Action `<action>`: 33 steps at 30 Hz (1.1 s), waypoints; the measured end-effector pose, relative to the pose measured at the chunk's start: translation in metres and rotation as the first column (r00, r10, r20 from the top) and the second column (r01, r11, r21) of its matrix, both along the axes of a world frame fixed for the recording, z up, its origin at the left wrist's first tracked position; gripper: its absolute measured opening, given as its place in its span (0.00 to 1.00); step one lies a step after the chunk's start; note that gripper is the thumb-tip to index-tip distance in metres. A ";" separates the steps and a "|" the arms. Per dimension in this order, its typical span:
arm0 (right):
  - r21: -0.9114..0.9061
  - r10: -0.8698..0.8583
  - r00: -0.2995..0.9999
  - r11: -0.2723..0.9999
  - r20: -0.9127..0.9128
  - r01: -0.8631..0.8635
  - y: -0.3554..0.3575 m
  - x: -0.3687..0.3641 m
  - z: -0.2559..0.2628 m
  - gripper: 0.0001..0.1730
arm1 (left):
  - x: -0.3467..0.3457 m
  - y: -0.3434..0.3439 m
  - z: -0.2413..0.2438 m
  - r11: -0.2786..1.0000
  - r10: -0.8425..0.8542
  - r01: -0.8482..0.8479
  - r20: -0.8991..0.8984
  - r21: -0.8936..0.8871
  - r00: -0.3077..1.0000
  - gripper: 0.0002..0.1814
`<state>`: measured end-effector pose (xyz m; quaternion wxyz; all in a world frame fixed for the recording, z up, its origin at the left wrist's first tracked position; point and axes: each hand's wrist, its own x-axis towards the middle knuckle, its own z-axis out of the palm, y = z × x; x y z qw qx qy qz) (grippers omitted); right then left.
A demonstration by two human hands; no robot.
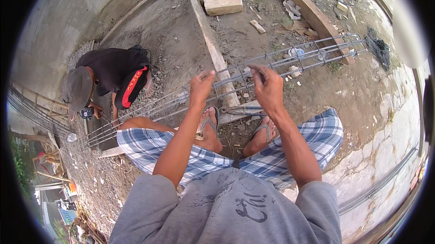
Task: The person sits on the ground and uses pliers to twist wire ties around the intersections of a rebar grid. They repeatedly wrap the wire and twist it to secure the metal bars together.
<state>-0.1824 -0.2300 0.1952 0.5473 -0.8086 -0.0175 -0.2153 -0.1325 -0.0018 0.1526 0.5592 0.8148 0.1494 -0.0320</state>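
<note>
A long rebar cage (244, 78) of ribbed steel bars and square stirrups runs across the ground before me, from lower left to upper right. Over its middle, my left hand (201, 86) has thumb and fingertips brought together. My right hand (267, 84) is a short way to the right, near a stirrup, its fingers curled towards the thumb. Whether either hand pinches a thin wire is too fine to make out. Between my sandalled feet, a blue-handled cutting tool (246, 108) lies beside the cage.
A co-worker (112, 71) crouches by the cage's left end, hands low near it. A timber beam (311, 11) passes under the right end, near a bundle of dark wire (378, 48). A plank (207, 35) and a pale block (222, 3) lie ahead. Long steel bars (40, 115) rest at left.
</note>
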 end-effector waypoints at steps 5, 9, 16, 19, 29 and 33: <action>0.071 -0.026 0.985 0.997 -0.169 0.039 -0.015 0.003 0.001 0.11 | -0.002 0.052 -0.118 0.726 -0.212 0.348 -0.289 0.593 0.934 0.30; 0.020 -0.021 0.975 0.999 -0.220 0.026 -0.009 0.002 -0.006 0.11 | -0.020 0.046 -0.126 0.673 -0.371 0.491 -0.321 0.554 0.871 0.30; -0.039 0.031 0.956 0.998 -0.292 -0.044 0.012 0.005 -0.027 0.11 | -0.029 0.053 -0.140 0.770 -0.380 0.425 -0.193 0.475 0.904 0.30; -0.066 0.059 0.948 0.994 -0.313 -0.083 0.020 0.009 -0.039 0.11 | -0.025 0.051 -0.136 0.797 -0.358 0.419 -0.220 0.434 0.908 0.29; -0.257 0.136 0.947 0.942 -0.291 -0.214 0.044 0.012 -0.076 0.11 | -0.025 0.064 -0.154 0.858 -0.350 0.370 -0.122 0.355 0.929 0.29; -0.438 0.158 0.902 0.832 -0.402 -0.341 0.058 0.004 -0.084 0.11 | -0.022 0.062 -0.134 0.816 -0.347 0.406 -0.212 0.412 0.913 0.21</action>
